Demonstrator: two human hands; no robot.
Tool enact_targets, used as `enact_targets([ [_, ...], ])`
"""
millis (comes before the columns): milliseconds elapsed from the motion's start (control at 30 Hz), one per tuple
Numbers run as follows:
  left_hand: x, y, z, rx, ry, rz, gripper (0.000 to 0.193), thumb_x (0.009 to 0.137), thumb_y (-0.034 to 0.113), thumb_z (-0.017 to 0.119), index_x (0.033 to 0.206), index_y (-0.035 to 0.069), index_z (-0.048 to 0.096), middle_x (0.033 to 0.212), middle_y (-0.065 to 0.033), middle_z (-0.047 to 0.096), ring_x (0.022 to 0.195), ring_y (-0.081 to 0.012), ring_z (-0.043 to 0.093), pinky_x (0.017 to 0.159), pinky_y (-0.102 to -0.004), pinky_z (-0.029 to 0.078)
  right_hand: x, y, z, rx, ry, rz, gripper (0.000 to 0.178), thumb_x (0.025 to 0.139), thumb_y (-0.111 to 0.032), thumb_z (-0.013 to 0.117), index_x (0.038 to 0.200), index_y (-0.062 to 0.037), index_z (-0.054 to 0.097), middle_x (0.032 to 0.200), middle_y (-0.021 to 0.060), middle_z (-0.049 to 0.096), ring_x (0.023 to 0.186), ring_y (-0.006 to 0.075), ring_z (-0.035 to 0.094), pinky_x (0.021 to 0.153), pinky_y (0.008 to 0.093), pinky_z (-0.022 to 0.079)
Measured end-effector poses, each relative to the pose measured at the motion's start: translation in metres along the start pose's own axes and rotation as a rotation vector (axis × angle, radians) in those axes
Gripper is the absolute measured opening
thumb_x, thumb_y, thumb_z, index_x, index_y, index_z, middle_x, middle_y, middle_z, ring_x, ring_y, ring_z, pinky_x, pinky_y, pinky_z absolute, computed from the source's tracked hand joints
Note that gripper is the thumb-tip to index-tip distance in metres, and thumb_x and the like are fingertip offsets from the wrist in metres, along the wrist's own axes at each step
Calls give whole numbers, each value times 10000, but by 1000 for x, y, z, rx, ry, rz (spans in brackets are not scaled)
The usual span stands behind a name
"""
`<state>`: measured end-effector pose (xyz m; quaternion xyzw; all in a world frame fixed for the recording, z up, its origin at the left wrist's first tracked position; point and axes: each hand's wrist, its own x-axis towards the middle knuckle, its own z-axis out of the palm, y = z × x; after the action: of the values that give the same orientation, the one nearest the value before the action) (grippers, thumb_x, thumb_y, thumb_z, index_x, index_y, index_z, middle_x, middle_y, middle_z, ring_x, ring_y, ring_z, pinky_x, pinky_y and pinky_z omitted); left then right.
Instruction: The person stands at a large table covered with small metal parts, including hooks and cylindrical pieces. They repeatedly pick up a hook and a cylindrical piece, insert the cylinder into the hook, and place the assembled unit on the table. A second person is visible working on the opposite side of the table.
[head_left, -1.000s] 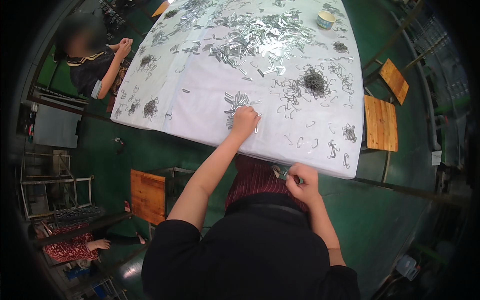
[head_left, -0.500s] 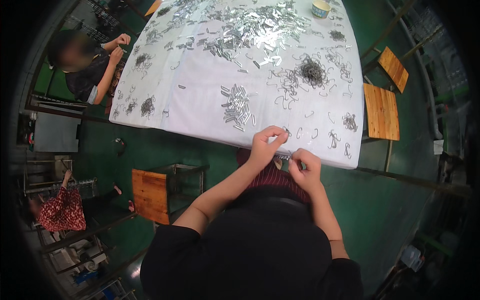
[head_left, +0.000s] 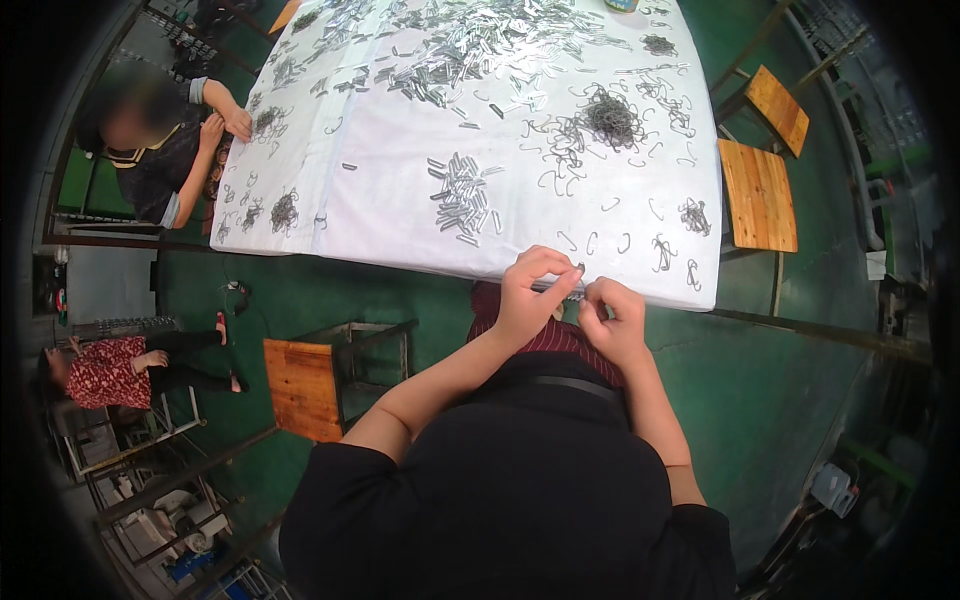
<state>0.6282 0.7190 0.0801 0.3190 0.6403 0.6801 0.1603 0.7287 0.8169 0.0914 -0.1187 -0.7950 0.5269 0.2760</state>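
Note:
Close together at the table's near edge, both my hands work on small metal parts. My left hand (head_left: 533,297) pinches a small dark metal piece (head_left: 580,268) between thumb and fingertips; its exact kind is too small to make out. My right hand (head_left: 617,320) is closed beside it, fingertips pressed together near the edge, and what they hold is hidden. Just beyond my hands lie a few loose bent wire hooks (head_left: 592,243). Ahead and to the left is a small pile of short silver metal strips (head_left: 462,200).
A white-covered table (head_left: 390,205) carries a large heap of silver strips (head_left: 480,50) and a dark pile of wire hooks (head_left: 612,118). A co-worker (head_left: 165,150) sits at the left edge. Wooden stools (head_left: 757,195) stand at the right, another stool (head_left: 302,390) behind left. Another person (head_left: 110,372) stands farther left.
My right hand has risen slightly toward my left, which still pinches its piece. The co-worker's hands have moved onto the table edge. The person farther left has shifted. The view has tilted slightly.

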Motion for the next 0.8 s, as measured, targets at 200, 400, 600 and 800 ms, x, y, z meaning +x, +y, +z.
enact_targets([
  [200,-1,17,4,-48,-69,17,32,713,40,638,720,19,616,736,-61,594,731,-161,535,683,-270,398,-1,5,2,-44,-8,-27,91,629,20,564,624,-15,480,523,62,426,409,132,379,394,248,315],
  [400,-4,16,-3,-72,-5,105,18,759,-21,579,771,-32,587,790,-97,595,811,-194,558,720,-281,432,6,-1,2,196,-66,-108,114,655,11,551,759,-13,512,692,51,491,496,113,398,473,236,353],
  [600,-2,21,-12,26,-59,239,11,762,-13,576,759,-22,581,746,-95,614,853,-255,581,733,-323,449,62,105,6,-132,113,218,164,752,-150,590,769,13,577,719,112,564,560,189,505,553,287,415],
  [800,5,28,-18,67,-103,351,23,747,-36,577,768,-26,576,756,-105,616,849,-273,592,720,-319,459,137,157,39,-772,-123,463,315,748,-296,572,699,12,613,732,198,609,713,334,596,642,385,471],
])
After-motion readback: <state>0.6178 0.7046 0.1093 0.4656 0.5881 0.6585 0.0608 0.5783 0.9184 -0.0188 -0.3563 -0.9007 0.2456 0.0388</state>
